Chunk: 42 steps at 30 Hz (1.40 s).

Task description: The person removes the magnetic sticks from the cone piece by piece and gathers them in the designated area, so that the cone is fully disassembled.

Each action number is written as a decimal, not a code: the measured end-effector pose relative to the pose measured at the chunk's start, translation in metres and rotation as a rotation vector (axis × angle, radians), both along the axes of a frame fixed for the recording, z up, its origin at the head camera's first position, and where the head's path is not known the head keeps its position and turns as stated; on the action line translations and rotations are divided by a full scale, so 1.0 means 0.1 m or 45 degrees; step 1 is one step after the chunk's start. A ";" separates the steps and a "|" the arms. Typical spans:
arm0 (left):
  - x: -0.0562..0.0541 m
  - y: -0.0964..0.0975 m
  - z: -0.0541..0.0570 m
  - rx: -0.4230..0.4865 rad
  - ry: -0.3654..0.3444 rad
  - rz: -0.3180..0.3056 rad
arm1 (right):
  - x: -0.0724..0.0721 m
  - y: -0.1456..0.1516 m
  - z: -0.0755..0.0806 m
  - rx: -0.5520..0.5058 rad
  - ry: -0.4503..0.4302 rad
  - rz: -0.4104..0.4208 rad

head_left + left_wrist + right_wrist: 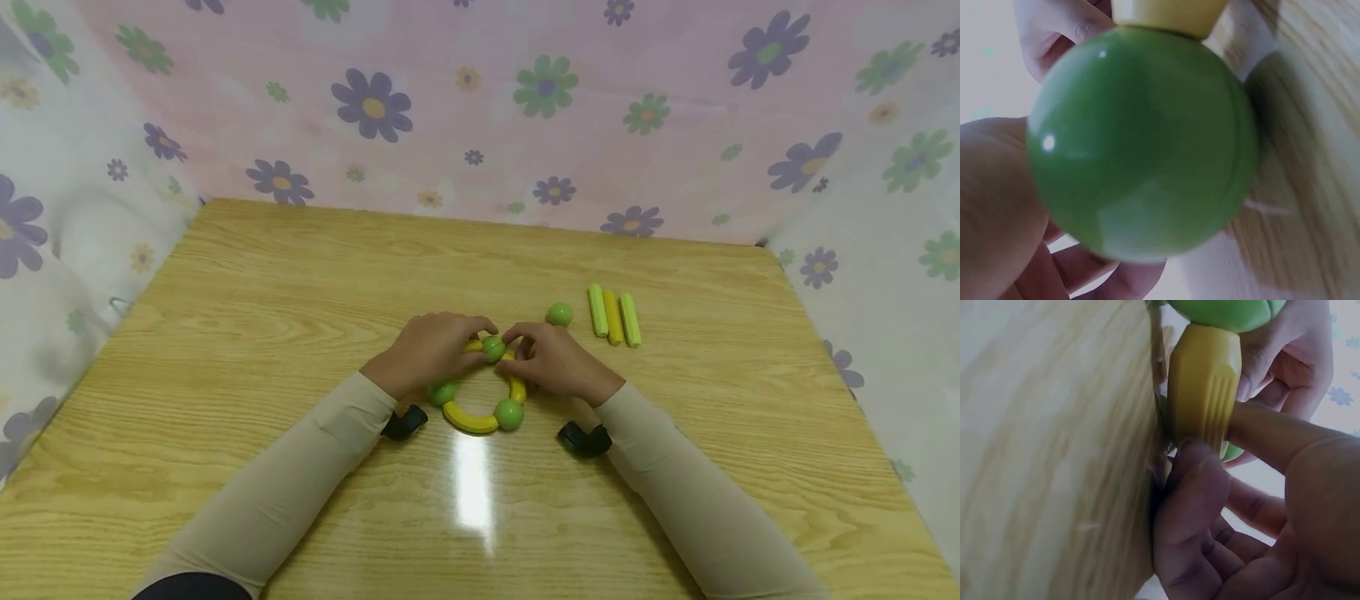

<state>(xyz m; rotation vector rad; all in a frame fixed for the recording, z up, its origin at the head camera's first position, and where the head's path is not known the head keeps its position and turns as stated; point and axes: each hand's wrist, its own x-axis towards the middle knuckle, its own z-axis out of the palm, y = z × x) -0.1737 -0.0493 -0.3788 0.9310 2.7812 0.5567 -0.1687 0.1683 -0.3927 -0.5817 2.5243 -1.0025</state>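
Green balls and curved yellow rods form a ring on the wooden table. My left hand (431, 352) reaches over the ring's far left and pinches the far green ball (492, 347) between thumb and fingers. My right hand (558, 362) grips the curved yellow rod (517, 388) at the ring's right, close against that ball. In the right wrist view, thumb and finger hold this ribbed yellow rod (1204, 381) below a green ball (1229, 309). Nearest me lie another green ball (509, 414) and a curved yellow rod (470, 419). A large green ball (1141, 144) fills the left wrist view.
A loose green ball (559, 314) sits just beyond my right hand. Right of it lie three straight sticks, including a yellow one (612, 318) between yellow-green ones. Black wrist devices sit under both sleeves. Flowered cloth (450, 150) borders the table (300, 275).
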 end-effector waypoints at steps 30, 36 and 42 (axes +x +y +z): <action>-0.01 -0.07 -0.01 -0.004 -0.001 0.120 | 0.02 -0.04 0.00 -0.045 -0.161 -0.111; -0.05 -0.03 -0.04 -0.013 -0.014 0.119 | 0.01 0.05 0.00 -0.003 -0.143 -0.130; -0.03 -0.04 -0.03 -0.060 0.005 0.105 | 0.03 0.12 0.02 -0.001 -0.147 -0.131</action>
